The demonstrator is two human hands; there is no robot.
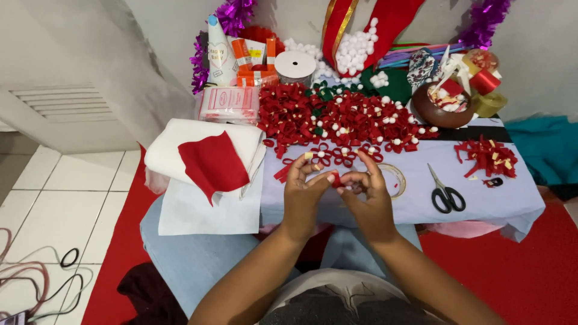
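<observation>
Centre of frame: left hand & right hand meet over the desk, both pinching a small red ribbon piece btwn fingertips. Black scissors lie right of the hands, tape roll just beside right hand. Red ribbon bows piled above.

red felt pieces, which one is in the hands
The small red piece pinched between both hands' fingertips; the big red sheet lies untouched on the white felt at left.

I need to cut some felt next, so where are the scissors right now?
In the head view, the black-handled scissors lie on the table's right side, just right of the tape roll and below the red scrap pile.
</observation>
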